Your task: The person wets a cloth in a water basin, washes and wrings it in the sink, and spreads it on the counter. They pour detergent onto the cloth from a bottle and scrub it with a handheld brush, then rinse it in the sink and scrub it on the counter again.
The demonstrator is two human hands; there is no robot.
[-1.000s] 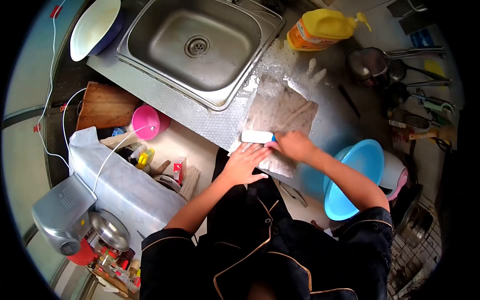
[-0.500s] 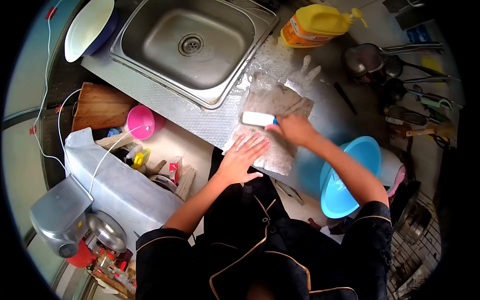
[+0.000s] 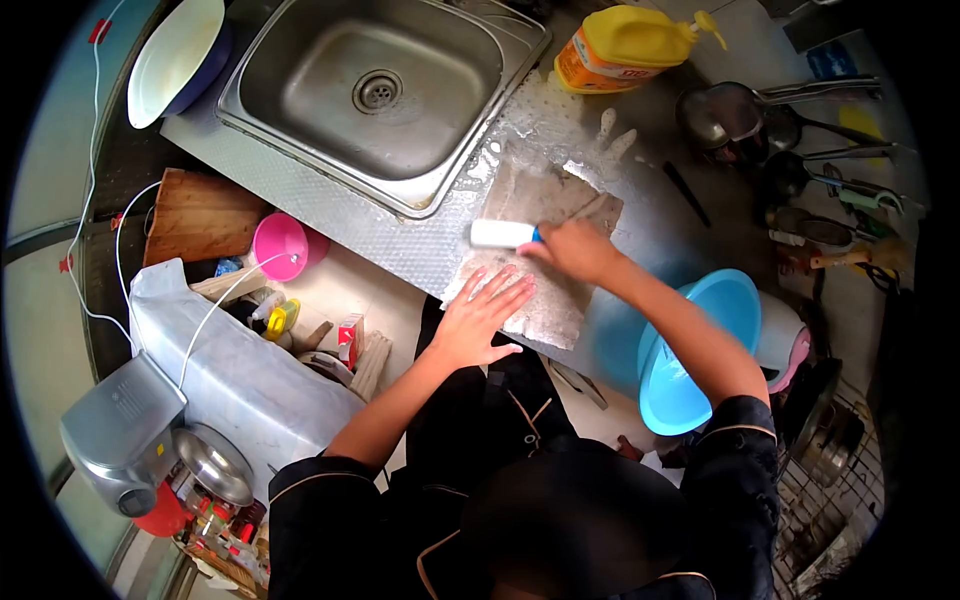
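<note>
On the steel counter (image 3: pixel 640 200) lies a flat, stained grey-brown cloth (image 3: pixel 545 195), wet and soapy toward its near edge. My left hand (image 3: pixel 478 325) rests flat on its near left part, fingers spread. My right hand (image 3: pixel 577 250) is closed around the blue handle of a white-headed scrub brush (image 3: pixel 503 234), which lies against the middle of the cloth, just beyond my left fingertips. The brush's underside is hidden, and my fingers cover most of the handle.
A steel sink (image 3: pixel 400 110) is set in the counter beyond the cloth. A yellow pump bottle (image 3: pixel 625 45) stands at the back right, near ladles (image 3: pixel 730 110). A light blue basin (image 3: pixel 745 300) sits close by my right forearm. A pink bucket (image 3: pixel 283 243) stands lower left.
My right hand has slid the scrub brush slightly left across the cloth. My left hand stays spread in nearly the same place. My head has dipped into the bottom of the view.
</note>
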